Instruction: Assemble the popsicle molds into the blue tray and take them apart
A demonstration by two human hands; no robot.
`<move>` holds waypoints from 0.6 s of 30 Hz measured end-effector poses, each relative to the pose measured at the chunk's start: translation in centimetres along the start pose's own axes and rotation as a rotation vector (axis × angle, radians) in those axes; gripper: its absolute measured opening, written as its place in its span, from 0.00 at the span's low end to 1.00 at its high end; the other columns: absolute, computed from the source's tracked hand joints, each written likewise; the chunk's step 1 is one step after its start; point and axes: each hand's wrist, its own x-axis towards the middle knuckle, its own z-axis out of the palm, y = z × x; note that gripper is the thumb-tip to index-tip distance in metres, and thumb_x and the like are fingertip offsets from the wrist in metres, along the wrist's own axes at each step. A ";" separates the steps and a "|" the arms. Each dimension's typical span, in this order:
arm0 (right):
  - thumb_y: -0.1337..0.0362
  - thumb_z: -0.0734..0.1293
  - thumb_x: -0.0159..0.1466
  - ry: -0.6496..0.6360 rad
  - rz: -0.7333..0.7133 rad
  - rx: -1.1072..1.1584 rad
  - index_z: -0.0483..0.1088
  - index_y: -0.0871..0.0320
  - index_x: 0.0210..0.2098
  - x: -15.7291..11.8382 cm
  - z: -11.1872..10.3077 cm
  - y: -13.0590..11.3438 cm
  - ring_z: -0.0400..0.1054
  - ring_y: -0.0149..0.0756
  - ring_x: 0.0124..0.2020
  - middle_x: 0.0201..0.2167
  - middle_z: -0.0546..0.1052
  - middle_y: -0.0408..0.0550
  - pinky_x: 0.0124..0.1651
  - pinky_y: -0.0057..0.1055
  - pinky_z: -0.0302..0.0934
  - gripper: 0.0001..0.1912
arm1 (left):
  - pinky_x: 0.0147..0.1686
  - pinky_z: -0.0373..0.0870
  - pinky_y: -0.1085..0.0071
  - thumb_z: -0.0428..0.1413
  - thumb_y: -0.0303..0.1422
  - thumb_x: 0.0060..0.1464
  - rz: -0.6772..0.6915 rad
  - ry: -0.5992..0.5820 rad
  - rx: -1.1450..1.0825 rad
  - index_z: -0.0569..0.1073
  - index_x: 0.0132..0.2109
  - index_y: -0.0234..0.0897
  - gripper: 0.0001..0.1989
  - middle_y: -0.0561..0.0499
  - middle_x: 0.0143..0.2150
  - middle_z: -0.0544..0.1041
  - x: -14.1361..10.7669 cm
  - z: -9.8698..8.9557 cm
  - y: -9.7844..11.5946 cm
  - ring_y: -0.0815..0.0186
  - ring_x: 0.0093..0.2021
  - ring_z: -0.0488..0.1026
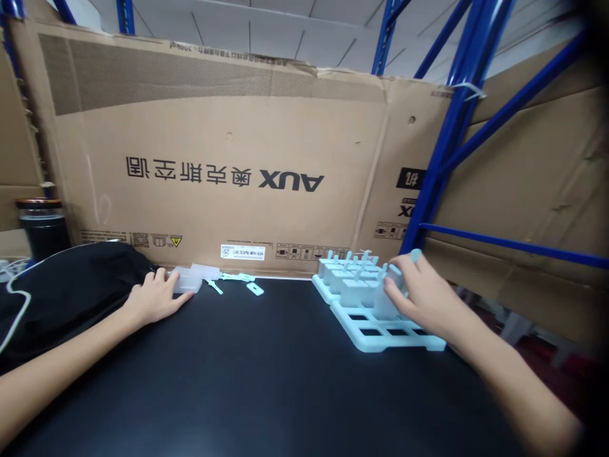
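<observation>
On the right, my right hand (413, 289) has its fingers round a pale blue popsicle mould (384, 301), which stands at the light blue tray (361, 336) with rectangular openings. Several more moulds with upright sticks (356, 289) fill the rear part of the tray area. At the left, my left hand (155, 297) rests with fingers spread at a translucent mould piece (188, 280); whether it grips the piece is hard to tell. Beside that lie another translucent piece (205, 271), some light blue sticks (215, 287) and a small blue frame part (255, 289).
A black cloth bag (71, 298) with a white cable (23, 298) lies at the left, before a dark cup (44, 228). A large cardboard panel (214, 133) stands behind the black table (238, 381). Blue rack posts (440, 152) rise at the right.
</observation>
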 end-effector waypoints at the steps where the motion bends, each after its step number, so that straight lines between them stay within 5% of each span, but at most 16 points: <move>1: 0.54 0.54 0.66 -0.034 -0.005 -0.006 0.62 0.59 0.43 -0.7 0.7 0.3 0.64 0.44 0.38 0.36 0.65 0.53 0.41 0.38 0.61 0.16 | 0.41 0.67 0.48 0.39 0.58 0.56 -0.005 -0.018 -0.004 0.69 0.52 0.34 0.34 0.33 0.50 0.67 0.1 0.3 0.0 0.39 0.51 0.65; 4: 0.55 0.54 0.67 -0.111 -0.043 -0.004 0.63 0.60 0.43 -1.7 2.4 0.1 0.65 0.43 0.37 0.36 0.65 0.53 0.40 0.38 0.61 0.16 | 0.43 0.67 0.50 0.39 0.54 0.57 0.064 -0.009 0.032 0.68 0.51 0.33 0.32 0.33 0.47 0.69 0.5 0.5 0.4 0.41 0.50 0.68; 12: 0.57 0.53 0.69 -0.054 -0.166 0.095 0.61 0.61 0.51 -2.2 4.0 -3.3 0.65 0.44 0.43 0.41 0.67 0.56 0.47 0.39 0.61 0.17 | 0.45 0.67 0.54 0.39 0.52 0.59 0.101 -0.070 -0.057 0.65 0.49 0.32 0.28 0.34 0.46 0.71 0.5 0.1 0.8 0.45 0.47 0.72; 18: 0.56 0.53 0.69 -0.045 -0.146 0.067 0.63 0.63 0.47 -2.9 5.1 -2.5 0.64 0.44 0.38 0.34 0.67 0.53 0.43 0.39 0.60 0.18 | 0.43 0.69 0.57 0.45 0.52 0.57 0.097 -0.050 -0.192 0.65 0.47 0.35 0.24 0.37 0.48 0.70 -0.2 -0.7 2.2 0.49 0.46 0.73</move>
